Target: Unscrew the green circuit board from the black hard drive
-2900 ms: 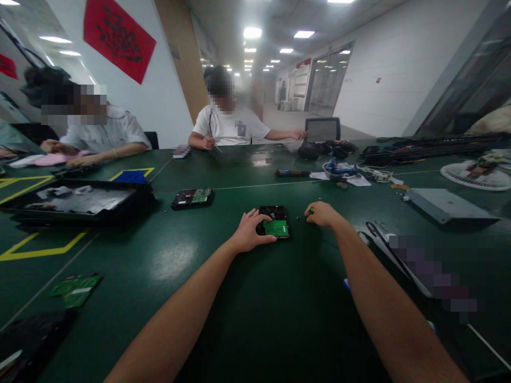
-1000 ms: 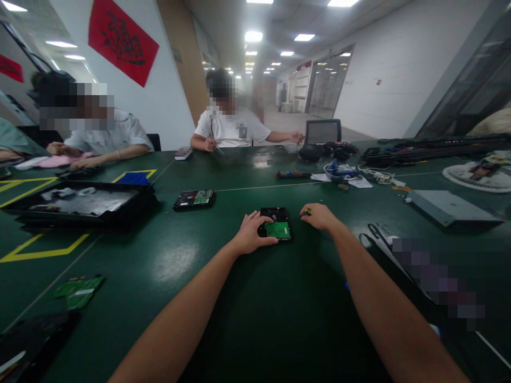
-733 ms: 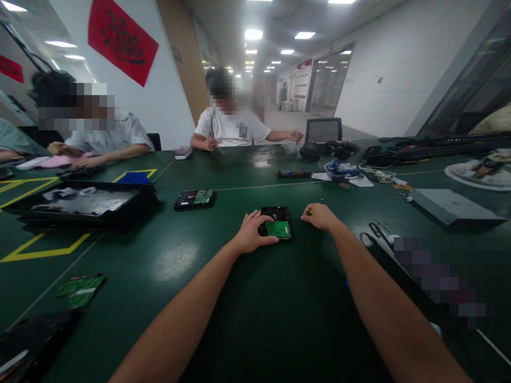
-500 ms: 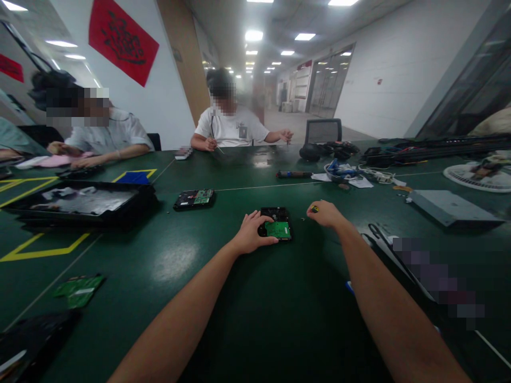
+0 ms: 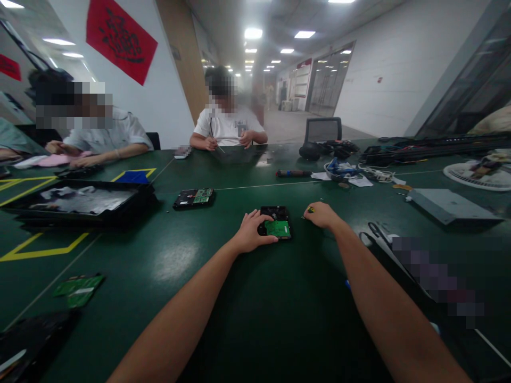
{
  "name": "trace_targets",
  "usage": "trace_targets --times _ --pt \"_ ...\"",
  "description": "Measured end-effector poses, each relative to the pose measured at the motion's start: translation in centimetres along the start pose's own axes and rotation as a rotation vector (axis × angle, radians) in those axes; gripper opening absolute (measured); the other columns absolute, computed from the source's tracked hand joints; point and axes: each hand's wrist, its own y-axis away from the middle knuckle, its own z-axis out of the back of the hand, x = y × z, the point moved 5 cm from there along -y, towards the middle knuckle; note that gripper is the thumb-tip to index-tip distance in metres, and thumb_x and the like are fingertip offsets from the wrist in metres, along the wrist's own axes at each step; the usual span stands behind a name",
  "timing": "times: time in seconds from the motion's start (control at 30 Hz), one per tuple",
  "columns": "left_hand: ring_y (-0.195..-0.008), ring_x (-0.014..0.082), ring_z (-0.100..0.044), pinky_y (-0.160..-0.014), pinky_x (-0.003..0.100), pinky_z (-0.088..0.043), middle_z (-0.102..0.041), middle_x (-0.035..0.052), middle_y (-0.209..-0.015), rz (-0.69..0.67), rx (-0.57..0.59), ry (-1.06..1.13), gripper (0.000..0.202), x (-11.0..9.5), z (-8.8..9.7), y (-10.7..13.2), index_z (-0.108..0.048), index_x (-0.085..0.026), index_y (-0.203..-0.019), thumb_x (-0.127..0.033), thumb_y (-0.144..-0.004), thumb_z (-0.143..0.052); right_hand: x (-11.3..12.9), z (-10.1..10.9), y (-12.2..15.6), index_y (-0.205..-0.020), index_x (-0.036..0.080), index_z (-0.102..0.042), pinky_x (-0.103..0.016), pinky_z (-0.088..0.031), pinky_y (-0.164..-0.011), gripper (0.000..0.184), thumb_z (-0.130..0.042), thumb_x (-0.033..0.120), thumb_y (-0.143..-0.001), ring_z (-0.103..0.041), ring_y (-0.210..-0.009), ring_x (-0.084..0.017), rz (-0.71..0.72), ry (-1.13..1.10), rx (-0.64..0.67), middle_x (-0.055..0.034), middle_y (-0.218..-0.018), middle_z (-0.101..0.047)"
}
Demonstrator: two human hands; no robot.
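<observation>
The green table (image 5: 223, 330) filled most of the view, with yellow lines on it at the left. At its far side sat a person in a white T-shirt (image 5: 227, 127), both hands near the table's edge; further left, another in a light shirt (image 5: 123, 130) leaned over the table. A black tray (image 5: 101, 217) lay at the left with white scraps in it. A grey case (image 5: 453, 205) lay on the right, and behind it a white grille (image 5: 465, 180). In the middle, the left hand (image 5: 250, 233) held the left side of a drive (image 5: 275, 212), pinching it between the thumb along its near edge and a finger bent over its top. The right hand (image 5: 322, 214), just to the right of the drive and apart from it, was curled, its fingers pressed together on a tool (image 5: 311, 210). The drive lay flat on the table between the two hands, a green board (image 5: 279, 229) on its near half. A second drive (image 5: 194, 198) lay beyond, towards the tray. Of the tool only a yellow and black part showed; the fingers hid the rest. By the right fingertips were tiny bits (image 5: 303, 217), too small to make out.
</observation>
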Motion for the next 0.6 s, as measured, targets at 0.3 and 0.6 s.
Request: trace_targets --times 0.3,0.6 --pt "-0.152 0.0388 -0.018 -0.121 0.062 -0.012 -0.041 0.0104 -0.156 0.004 -0.017 0.002 0.072 -0.20 0.13 0.11 -0.058 -0.032 -0.133 -0.067 -0.072 -0.076 0.48 -0.65 0.01 -0.090 0.021 -0.076 -0.027 -0.050 -0.076 0.014 -0.072 0.031 -0.081 -0.069 -0.088 -0.021 0.029 -0.010 0.002 -0.0069 -0.098 -0.075" --pt "-0.153 0.0386 -0.018 -0.121 0.062 -0.011 -0.042 0.0109 -0.156 -0.003 -0.014 0.010 0.072 -0.39 0.29 0.17 -0.058 -0.032 -0.133 -0.067 -0.072 -0.076 -0.11 0.08 0.00 -0.092 0.021 -0.076 -0.026 -0.048 -0.077 0.013 -0.067 0.028 -0.085 -0.069 -0.092 -0.021 0.024 -0.006 -0.018 -0.0078 -0.102 -0.075"
